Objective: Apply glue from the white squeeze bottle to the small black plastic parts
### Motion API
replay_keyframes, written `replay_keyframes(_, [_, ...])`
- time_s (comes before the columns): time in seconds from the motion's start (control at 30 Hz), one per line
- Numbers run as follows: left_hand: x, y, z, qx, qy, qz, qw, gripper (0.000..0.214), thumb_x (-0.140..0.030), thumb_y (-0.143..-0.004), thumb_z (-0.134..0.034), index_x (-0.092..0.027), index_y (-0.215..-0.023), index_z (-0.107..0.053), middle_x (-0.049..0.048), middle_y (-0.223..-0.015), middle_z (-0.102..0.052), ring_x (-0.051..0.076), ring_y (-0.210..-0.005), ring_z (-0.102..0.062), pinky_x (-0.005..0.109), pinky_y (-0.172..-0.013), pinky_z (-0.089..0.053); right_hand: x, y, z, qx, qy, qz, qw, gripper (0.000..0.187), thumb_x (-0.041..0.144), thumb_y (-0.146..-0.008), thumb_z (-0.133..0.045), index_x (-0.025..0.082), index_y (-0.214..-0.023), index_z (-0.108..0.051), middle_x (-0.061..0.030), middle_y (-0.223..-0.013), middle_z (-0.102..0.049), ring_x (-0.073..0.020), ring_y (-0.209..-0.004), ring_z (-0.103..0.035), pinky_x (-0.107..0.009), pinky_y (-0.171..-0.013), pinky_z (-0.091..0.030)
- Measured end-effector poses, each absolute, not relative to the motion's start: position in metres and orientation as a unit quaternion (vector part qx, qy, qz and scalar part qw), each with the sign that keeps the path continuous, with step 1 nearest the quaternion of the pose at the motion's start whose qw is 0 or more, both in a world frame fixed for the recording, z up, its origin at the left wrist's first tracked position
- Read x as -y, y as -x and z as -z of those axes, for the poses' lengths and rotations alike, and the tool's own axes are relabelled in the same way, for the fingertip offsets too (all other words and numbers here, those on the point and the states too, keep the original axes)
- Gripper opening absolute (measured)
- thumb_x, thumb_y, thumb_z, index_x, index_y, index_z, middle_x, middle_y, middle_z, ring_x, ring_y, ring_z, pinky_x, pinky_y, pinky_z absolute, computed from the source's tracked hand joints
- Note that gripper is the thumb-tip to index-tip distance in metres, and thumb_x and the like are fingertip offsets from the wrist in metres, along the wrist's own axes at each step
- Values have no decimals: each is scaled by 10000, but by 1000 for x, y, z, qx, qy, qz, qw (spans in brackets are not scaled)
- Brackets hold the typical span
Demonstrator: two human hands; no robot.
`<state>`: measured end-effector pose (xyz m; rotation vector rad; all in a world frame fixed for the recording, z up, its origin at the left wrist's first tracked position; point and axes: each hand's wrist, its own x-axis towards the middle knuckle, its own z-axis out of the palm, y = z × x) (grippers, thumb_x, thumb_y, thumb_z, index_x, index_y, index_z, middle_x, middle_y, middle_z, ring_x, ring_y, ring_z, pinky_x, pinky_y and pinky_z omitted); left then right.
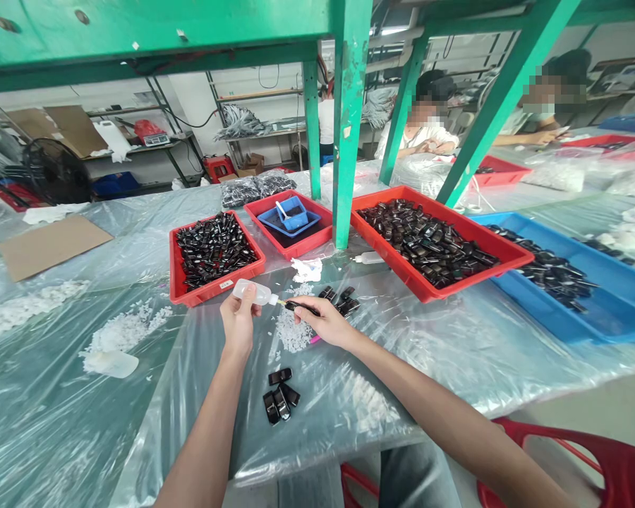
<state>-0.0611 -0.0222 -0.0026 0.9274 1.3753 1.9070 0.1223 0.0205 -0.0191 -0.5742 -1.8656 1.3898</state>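
My left hand [239,319] is closed round a small clear squeeze bottle [250,291], its nozzle pointing right. The nozzle tip touches a small black plastic part [301,307] that my right hand [325,321] pinches. Just beyond my right hand lies a small cluster of black parts [343,299]. Nearer to me, several more black parts [279,397] lie together on the plastic-covered table [74,416]. White scraps [292,333] are scattered under my hands.
A red tray [214,289] of black parts is behind my left hand. A red tray holding a blue dish [291,215], a large red tray [434,243] and a blue tray [571,282] of parts stand to the right. A green post [346,141] rises mid-table. Two people sit far right.
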Motion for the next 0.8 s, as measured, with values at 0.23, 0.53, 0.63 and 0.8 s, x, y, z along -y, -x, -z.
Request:
replay_keyframes(0.23, [23,61,3,-521,-360,-715,297,390,-514,-774,-737,-139,-711,-651,0,-575,-563,88,-484,-425,222,-464,-340,-20,-122,19,710,226,-555,370,366,443,-951,-543,178,-1139,-712,-16,-734,-620,-140,-648,-500,-266,-615,-414])
replay_keyframes(0.53, [22,61,3,-524,-351,-716,299,403,-521,-758,-746,-133,-712,-647,-4,-567,-554,87,-475,-431,226,-461,-340,-13,-120,14,591,246,-690,339,419,510,-892,-609,191,-1141,-721,5,-732,-565,-54,-436,-269,-227,-403,-192])
replay_keyframes(0.63, [23,60,3,-524,-348,-714,306,404,-524,-769,-739,-134,-714,-649,-6,-564,-545,88,-479,-436,227,-468,-344,-11,-122,10,550,247,-725,334,405,505,-898,-609,202,-1138,-730,3,-781,-567,-42,-430,-256,-230,-390,-162])
replay_keyframes(0.8, [24,59,2,-517,-339,-719,317,395,-517,-776,-739,-135,-731,-654,-6,-559,-542,94,-491,-451,230,-484,-354,-10,-124,6,525,259,-741,329,376,435,-862,-672,228,-1170,-733,-3,-841,-621,-31,-424,-229,-231,-385,-142])
